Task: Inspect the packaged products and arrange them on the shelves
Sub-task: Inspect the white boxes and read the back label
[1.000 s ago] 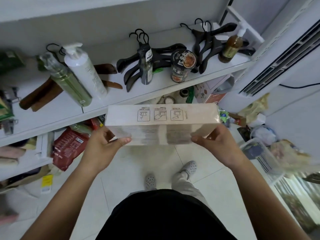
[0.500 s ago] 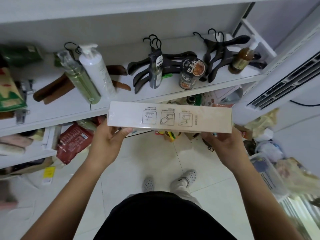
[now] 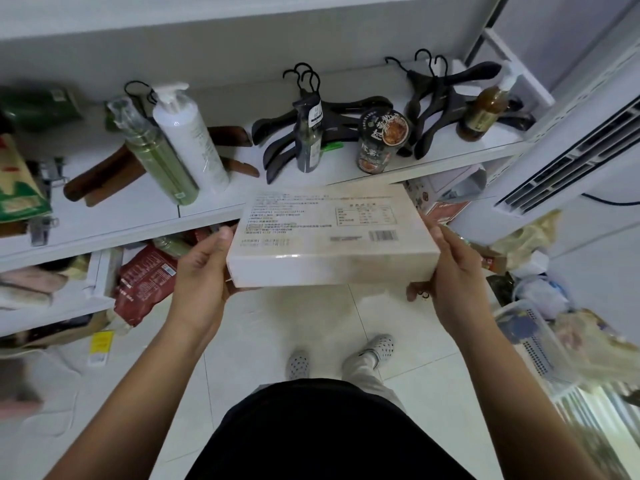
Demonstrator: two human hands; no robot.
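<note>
A flat pale box (image 3: 329,237) wrapped in clear film is held level in front of the white shelf (image 3: 207,216). Its printed face with a barcode and a nutrition table points up at me. My left hand (image 3: 201,275) grips the box's left end, with the thumb on top at the edge. My right hand (image 3: 450,271) grips the right end, its fingers curled underneath.
On the shelf stand a white pump bottle (image 3: 190,140), a green bottle (image 3: 159,161), black hangers (image 3: 346,116), a dark cup of noodles (image 3: 381,140) and a brown pump bottle (image 3: 485,112). A red bag (image 3: 142,282) lies on the lower shelf. A basket (image 3: 533,341) sits at right.
The box has been turned over: its narrow side with pictograms faced me before, now the broad printed back faces up. Both hands kept hold of its ends.
</note>
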